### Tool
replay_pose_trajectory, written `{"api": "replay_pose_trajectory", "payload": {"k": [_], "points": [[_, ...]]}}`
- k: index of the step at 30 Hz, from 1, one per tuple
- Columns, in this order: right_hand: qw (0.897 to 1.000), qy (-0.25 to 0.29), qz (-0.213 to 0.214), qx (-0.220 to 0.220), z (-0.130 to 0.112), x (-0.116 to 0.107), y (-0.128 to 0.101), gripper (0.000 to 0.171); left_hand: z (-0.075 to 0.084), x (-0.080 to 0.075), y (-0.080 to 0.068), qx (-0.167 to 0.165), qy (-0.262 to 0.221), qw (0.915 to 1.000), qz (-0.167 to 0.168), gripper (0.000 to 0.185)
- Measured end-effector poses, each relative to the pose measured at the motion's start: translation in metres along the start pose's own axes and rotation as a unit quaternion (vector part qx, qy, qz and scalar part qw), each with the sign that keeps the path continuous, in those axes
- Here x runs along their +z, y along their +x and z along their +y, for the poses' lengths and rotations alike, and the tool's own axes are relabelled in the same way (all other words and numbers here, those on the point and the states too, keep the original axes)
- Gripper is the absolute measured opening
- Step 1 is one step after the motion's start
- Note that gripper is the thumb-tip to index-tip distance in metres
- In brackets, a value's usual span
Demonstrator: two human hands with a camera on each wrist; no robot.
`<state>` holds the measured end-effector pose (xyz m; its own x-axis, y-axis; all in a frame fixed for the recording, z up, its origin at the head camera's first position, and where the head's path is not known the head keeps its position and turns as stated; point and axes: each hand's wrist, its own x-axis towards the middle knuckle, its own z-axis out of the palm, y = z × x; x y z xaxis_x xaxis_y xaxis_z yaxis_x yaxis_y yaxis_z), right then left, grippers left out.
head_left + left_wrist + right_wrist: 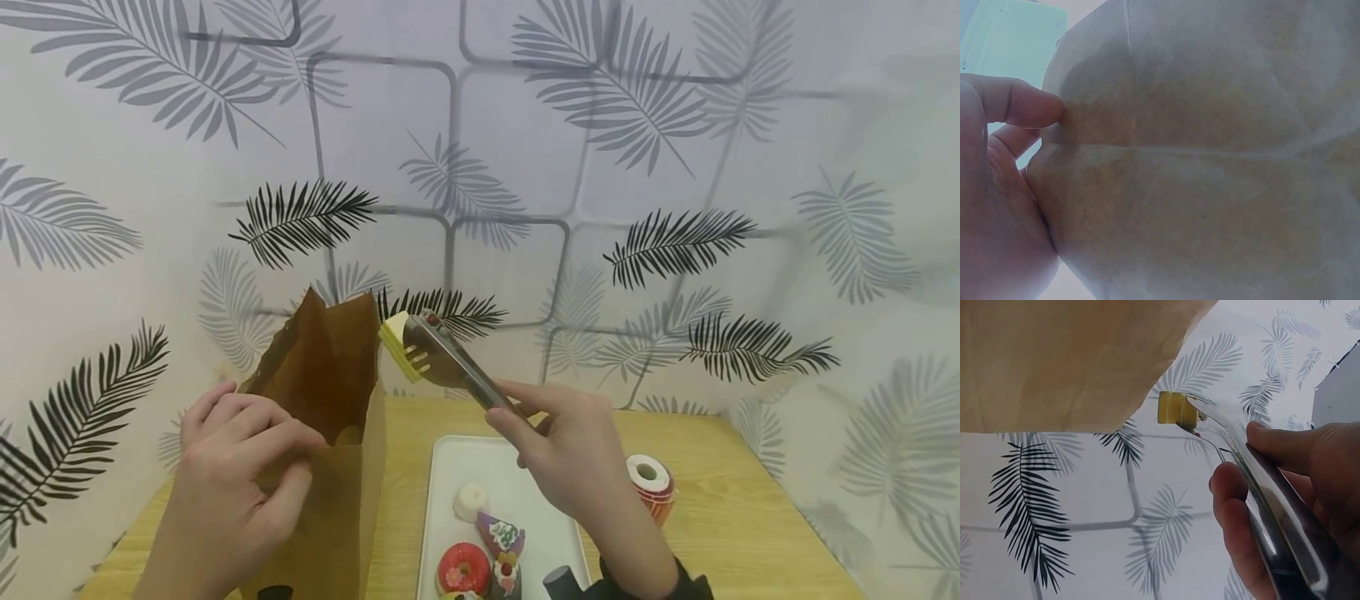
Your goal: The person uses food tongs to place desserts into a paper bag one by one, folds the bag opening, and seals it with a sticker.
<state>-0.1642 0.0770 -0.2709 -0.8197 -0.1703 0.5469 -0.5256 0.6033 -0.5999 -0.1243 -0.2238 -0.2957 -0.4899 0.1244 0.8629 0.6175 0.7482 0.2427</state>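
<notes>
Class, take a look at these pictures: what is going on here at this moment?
A person's right hand grips metal tongs that clamp a yellow cake slice, held in the air beside the open top of a brown paper bag. The left hand holds the bag's edge. On the wooden table a white tray carries more toy sweets, including a red doughnut, with a roll of tape next to it.

head view high, wrist views close, sharing bag
</notes>
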Motion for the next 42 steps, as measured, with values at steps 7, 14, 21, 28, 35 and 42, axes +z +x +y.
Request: {"api": "replay_pose_trajectory", "payload": {"k": [7,14,21,28,35,42], "points": [[1.0,0.01,0.001,-0.01,-0.01,0.003,0.001,0.03,0.0,0.0,0.0,0.006,-0.002,0.9999,0.008,0.024],[0.999,0.03,0.0,-0.021,-0.018,0.008,0.004,0.028,-0.001,-0.001,0.0,0.005,-0.003,0.9999,0.009,0.024],[0.998,0.052,-0.001,-0.041,-0.025,0.014,0.004,0.028,-0.001,-0.002,0.0,0.001,0.003,1.0,0.001,0.023],[0.997,0.058,-0.014,-0.042,-0.031,0.018,0.003,0.028,-0.002,-0.001,0.0,0.005,0.003,1.0,0.007,0.023],[0.998,0.041,-0.01,-0.054,-0.029,0.019,0.002,0.03,-0.002,-0.002,0.0,0.002,0.005,1.0,0.002,0.021],[0.998,0.031,0.003,-0.047,-0.023,0.016,-0.001,0.032,-0.003,-0.002,-0.001,-0.002,0.002,1.0,0.0,0.021]]}}
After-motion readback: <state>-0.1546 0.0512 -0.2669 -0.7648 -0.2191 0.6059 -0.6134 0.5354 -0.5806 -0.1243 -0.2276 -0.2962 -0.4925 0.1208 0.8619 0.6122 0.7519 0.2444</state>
